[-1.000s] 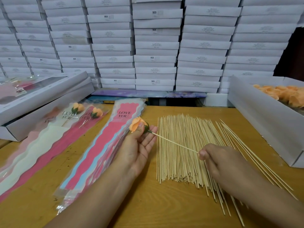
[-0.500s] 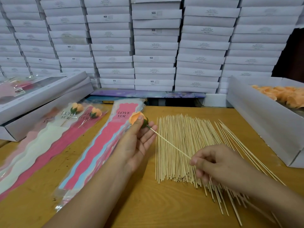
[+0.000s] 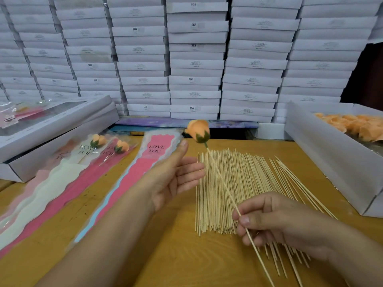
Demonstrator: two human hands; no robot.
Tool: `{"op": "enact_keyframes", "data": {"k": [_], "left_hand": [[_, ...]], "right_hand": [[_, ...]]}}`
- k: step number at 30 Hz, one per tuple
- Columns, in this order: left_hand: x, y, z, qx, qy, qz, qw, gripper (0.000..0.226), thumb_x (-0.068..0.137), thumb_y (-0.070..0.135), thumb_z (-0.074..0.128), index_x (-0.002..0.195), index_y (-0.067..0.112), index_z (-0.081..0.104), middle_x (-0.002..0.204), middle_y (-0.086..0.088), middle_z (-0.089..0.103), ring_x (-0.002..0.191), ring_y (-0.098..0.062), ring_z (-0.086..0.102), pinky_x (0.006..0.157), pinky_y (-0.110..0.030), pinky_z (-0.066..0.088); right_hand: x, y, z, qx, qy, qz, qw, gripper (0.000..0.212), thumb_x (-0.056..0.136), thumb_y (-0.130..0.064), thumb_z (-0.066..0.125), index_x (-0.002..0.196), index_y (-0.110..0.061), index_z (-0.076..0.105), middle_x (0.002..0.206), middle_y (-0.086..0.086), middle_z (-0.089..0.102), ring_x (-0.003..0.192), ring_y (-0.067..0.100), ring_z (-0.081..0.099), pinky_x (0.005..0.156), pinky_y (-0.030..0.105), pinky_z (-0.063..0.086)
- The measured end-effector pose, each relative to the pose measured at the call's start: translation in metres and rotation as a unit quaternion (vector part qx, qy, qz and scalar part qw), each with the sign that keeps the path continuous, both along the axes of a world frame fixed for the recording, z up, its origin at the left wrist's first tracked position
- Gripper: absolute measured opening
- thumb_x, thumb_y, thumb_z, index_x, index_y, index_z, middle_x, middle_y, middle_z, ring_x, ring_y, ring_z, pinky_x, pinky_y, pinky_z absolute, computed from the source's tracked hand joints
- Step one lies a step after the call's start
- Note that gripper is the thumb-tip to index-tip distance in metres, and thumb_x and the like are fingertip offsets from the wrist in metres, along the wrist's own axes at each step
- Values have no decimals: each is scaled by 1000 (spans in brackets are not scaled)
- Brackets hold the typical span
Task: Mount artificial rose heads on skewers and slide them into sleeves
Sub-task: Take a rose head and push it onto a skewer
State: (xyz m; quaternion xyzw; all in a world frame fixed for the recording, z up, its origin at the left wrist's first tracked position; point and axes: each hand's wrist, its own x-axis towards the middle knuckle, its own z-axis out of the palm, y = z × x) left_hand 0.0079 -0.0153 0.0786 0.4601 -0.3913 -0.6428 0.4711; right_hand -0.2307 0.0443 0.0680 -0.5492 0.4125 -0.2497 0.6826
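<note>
Item one: the right hand (image 3: 275, 220), low and to the right in my view. Its grip pinches a skewer (image 3: 222, 183) between thumb and curled fingers, the stick slanting up and to the left across the loose pile.

Item two: an orange rose head (image 3: 198, 130) with a green base, seated on the far tip of that skewer, held in the air above the back edge of the table (image 3: 186, 255).

Item three: the left hand (image 3: 176, 179), palm turned up, fingers straight and spread, its grip holding nothing. I see it just beside the skewer and below the rose head, apart from both.

Item four: a pile of bare skewers (image 3: 238, 183), lying flat on the table under both hands, a few strays fanned out to the right.

Item five: a stack of pink sleeves (image 3: 132, 183) printed LOVE YOU, left of the open hand — further left, two filled sleeves (image 3: 87, 168) lie with orange rose heads inside.

Item six: a white box of loose rose heads (image 3: 323, 158) at the right edge. White cartons (image 3: 194, 59) are stacked along the back.
</note>
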Motion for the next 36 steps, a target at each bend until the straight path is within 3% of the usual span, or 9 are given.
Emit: {"op": "enact_keyframes", "data": {"k": [3, 5, 9, 12, 14, 17, 21, 30, 36], "left_hand": [[21, -15, 3, -43, -141, 85, 985, 20, 94, 29, 68, 103, 11, 69, 80, -2, 78, 55, -6, 66, 44, -16, 48], [45, -30, 1, -105, -277, 155, 942, 3, 91, 14, 71, 90, 12, 72, 77, -4, 75, 58, -10, 61, 45, -17, 44], [97, -59, -10, -113, -456, 208, 858, 7, 83, 7, 77, 84, 7, 69, 81, -8, 67, 74, -24, 59, 69, -36, 48], [123, -68, -18, -40, -546, 161, 822, 34, 82, 27, 82, 101, 5, 65, 103, -16, 66, 93, -30, 59, 81, -39, 47], [131, -68, -21, 16, -588, 115, 800, 55, 80, 44, 82, 107, -1, 65, 97, -16, 67, 87, -30, 60, 77, -36, 48], [137, -66, -27, 53, -604, 101, 789, 62, 77, 54, 80, 85, -5, 64, 72, -12, 62, 66, -24, 54, 59, -31, 38], [139, -67, -33, 50, -574, 114, 809, 50, 75, 50, 83, 84, 3, 66, 84, -18, 63, 68, -23, 51, 61, -30, 37], [149, -76, -41, -21, -572, 200, 795, 40, 74, 26, 89, 55, 4, 62, 44, -5, 55, 51, -25, 53, 53, -29, 41], [153, -77, -37, -23, -599, 166, 783, 25, 83, 22, 83, 69, 7, 68, 76, -17, 69, 74, -32, 65, 78, -45, 60]], "right_hand": [[-4, -3, 0, 0, -32, -30, 999, 19, 72, -11, 81, 91, -7, 79, 87, 19, 72, 74, 24, 71, 59, 24, 57], [-7, -6, -1, -8, -43, -51, 998, 25, 66, -13, 83, 90, -7, 79, 86, 18, 72, 72, 23, 71, 58, 24, 57], [-12, -11, -1, -17, -59, -86, 994, 25, 66, -12, 81, 90, -8, 79, 89, 19, 74, 74, 24, 72, 59, 25, 58], [-15, -14, -2, -19, -72, -110, 991, 27, 62, -13, 81, 89, -8, 80, 88, 19, 74, 74, 24, 73, 59, 25, 59], [-17, -15, -2, -22, -77, -121, 989, 30, 60, -13, 82, 89, -8, 80, 88, 18, 74, 73, 23, 73, 59, 25, 59], [-18, -17, -2, -27, -82, -132, 987, 33, 57, -15, 83, 89, -8, 80, 87, 18, 74, 71, 22, 73, 59, 25, 60], [-21, -19, -2, -33, -85, -135, 987, 33, 59, -15, 83, 91, -8, 80, 86, 17, 73, 72, 22, 72, 60, 25, 60], [-21, -18, -2, -39, -76, -131, 988, 28, 62, -14, 81, 89, -10, 80, 86, 16, 74, 72, 21, 72, 60, 24, 59], [-21, -18, -2, -40, -74, -135, 987, 26, 65, -12, 79, 90, -9, 80, 87, 16, 74, 72, 21, 72, 59, 24, 59]]}}
